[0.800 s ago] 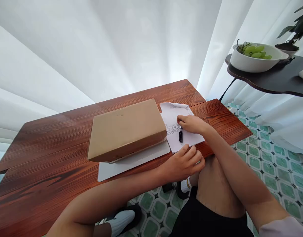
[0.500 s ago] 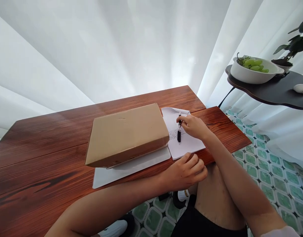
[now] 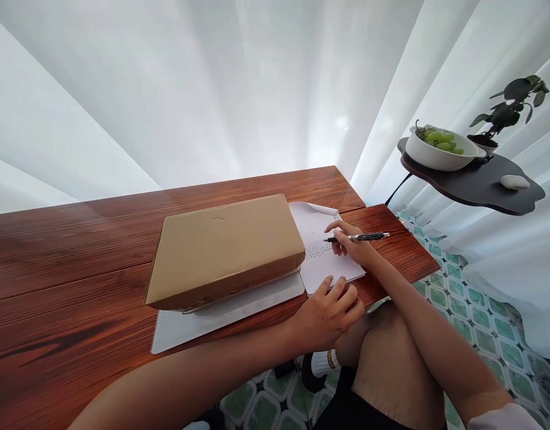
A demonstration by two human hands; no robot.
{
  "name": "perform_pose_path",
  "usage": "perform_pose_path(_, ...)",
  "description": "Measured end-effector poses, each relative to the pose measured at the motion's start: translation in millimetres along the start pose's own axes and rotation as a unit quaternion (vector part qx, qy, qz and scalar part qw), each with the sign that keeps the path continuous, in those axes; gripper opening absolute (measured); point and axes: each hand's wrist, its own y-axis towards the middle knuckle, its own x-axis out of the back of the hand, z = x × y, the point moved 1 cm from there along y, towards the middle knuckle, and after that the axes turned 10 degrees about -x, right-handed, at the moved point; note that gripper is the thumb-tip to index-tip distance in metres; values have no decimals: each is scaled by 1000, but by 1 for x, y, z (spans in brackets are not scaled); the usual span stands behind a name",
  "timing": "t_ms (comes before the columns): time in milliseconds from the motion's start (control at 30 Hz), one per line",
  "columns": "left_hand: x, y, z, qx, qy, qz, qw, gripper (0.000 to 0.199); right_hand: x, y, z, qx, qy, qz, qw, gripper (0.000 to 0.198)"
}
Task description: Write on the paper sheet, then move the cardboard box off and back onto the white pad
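Observation:
A black-and-clear pen (image 3: 369, 236) lies across my right hand (image 3: 347, 242), gripped between thumb and fingers, its tip toward the left and its back end past the hand on the right. Beneath that hand is a white sheet or pad (image 3: 317, 275) with a block of handwritten lines in the middle and a curled top edge. My left hand (image 3: 327, 313) rests at the table's front edge by the paper's lower edge, holding nothing, its fingers loosely bent and apart. Left of the paper, a closed cardboard box (image 3: 227, 245) sits on a flat white board or sheet (image 3: 225, 319).
The reddish-brown wooden table (image 3: 77, 251) backs onto white curtains (image 3: 257, 89). At the right, a dark shelf (image 3: 463, 185) bears a white bowl (image 3: 440, 156) of green grapes (image 3: 439, 139), a potted plant (image 3: 503, 113) and a white mouse-shaped object (image 3: 514, 182).
The pen has turned from lying upright along the page to pointing left in my right hand. That hand's fingers have shifted around it. The view has moved slightly; the left hand stays by the paper.

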Motion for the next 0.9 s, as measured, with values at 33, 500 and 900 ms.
perform_pose_path(33,0,0,0,0,-7,2,1000,36,-1,-2,-2,-14,11,6,1000,30)
perform_pose_path(500,1,5,2,24,-76,39,996,33,-14,-10,1,-42,-51,-16,998,34)
perform_pose_path(900,0,5,1,24,-73,33,996,38,-14,-10,1,-46,-54,-13,997,35)
